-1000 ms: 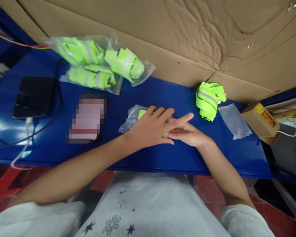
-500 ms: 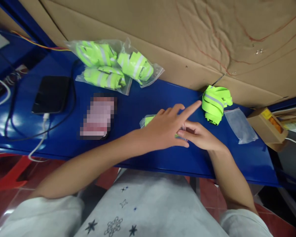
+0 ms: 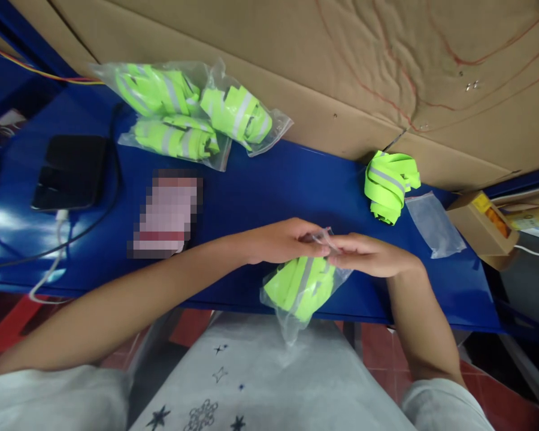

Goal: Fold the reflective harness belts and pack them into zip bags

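Observation:
Between my hands hangs a clear zip bag (image 3: 290, 320) with a rolled neon-yellow reflective strap (image 3: 299, 284) inside, over the table's front edge. My left hand (image 3: 291, 239) pinches the bag's top edge, fingers closed. Close beside it, my right hand (image 3: 363, 254) grips the same edge, thumb and fingers pressed together. Part of the bag's mouth is hidden by my fingers. Farther back on the right lies a loose bundle of the same strap (image 3: 390, 185), and next to it a flat clear zip bag (image 3: 435, 224).
Several bagged strap bundles (image 3: 166, 90) lie at the back left of the blue table (image 3: 296, 185). Before them is a pixelated phone (image 3: 166, 212). A black device (image 3: 72, 173) with cables sits farther left. An open cardboard box (image 3: 485, 230) stands at the right; a cardboard panel (image 3: 273, 66) lines the back.
My left hand has drawn back from over the right one and now pinches the bag's edge. The bag has tipped down toward me, bringing its neon strap into view.

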{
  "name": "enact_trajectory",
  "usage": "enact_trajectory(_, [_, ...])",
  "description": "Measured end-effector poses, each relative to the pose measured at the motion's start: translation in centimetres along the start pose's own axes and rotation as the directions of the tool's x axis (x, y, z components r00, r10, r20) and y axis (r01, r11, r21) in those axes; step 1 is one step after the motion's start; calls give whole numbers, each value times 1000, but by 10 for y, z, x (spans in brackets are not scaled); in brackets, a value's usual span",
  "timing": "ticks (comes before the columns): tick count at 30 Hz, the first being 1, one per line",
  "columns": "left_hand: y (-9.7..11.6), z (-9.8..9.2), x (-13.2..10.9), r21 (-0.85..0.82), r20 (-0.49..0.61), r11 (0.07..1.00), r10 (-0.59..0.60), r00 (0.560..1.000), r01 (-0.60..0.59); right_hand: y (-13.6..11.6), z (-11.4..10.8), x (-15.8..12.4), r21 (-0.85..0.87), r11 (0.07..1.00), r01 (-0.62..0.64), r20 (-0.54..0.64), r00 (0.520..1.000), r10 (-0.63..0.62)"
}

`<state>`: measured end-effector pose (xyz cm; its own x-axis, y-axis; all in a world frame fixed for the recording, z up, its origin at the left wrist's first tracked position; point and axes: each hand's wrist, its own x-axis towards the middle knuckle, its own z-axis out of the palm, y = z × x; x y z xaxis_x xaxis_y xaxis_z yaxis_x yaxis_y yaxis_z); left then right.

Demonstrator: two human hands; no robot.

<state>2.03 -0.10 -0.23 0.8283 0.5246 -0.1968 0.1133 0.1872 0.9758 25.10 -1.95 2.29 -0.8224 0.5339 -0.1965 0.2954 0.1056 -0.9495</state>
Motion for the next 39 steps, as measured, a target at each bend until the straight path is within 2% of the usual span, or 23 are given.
enact_trajectory(3, [-2,-9,2,-273,-67,962,-11,998,-7,8,4,8,49,999,-2,-20,1000,3])
enact_trajectory(5, [-6,-19,2,-381,-106,924,-50,993,6,14,6,14,98,995,-23,-73,997,30])
enact_trajectory(7, [-10,-27,1,-363,-131,929,-122,984,66,16,6,16,142,989,-43,-141,988,63])
enact_trajectory(10, [-16,-30,0,-250,-82,953,-197,977,171,12,2,12,154,986,-69,-247,963,106])
enact_trajectory(13, [-20,-22,2,-318,-87,937,-183,979,147,6,-5,4,162,980,-115,-338,926,165])
enact_trajectory(16, [-23,-13,4,-392,-149,912,-197,969,125,4,-11,-2,218,963,-159,-302,927,222])
enact_trajectory(21, [-23,-8,3,-330,-182,937,-180,967,113,12,-11,4,323,936,-141,-151,968,199])
enact_trajectory(24, [-18,-7,2,-313,-238,946,-167,957,87,15,-11,8,376,919,-122,-168,966,197])
enact_trajectory(26, [-13,-7,2,-350,-306,934,-179,935,64,15,-13,6,300,949,-99,-273,944,185])
enact_trajectory(29, [-6,-9,0,-424,-383,906,-182,906,3,11,-20,-2,12,996,-90,-444,892,86])
enact_trajectory(32, [-3,-9,-2,-455,-364,890,-159,918,-26,9,-22,-8,-201,971,-126,-514,858,5])
enact_trajectory(35, [-4,-7,-3,-399,-346,917,-127,929,-23,11,-17,-8,-232,969,-85,-539,840,-56])
enact_trajectory(39, [-7,-4,-2,-365,-471,927,-101,877,-90,18,-8,-6,-234,972,-2,-581,802,-139])
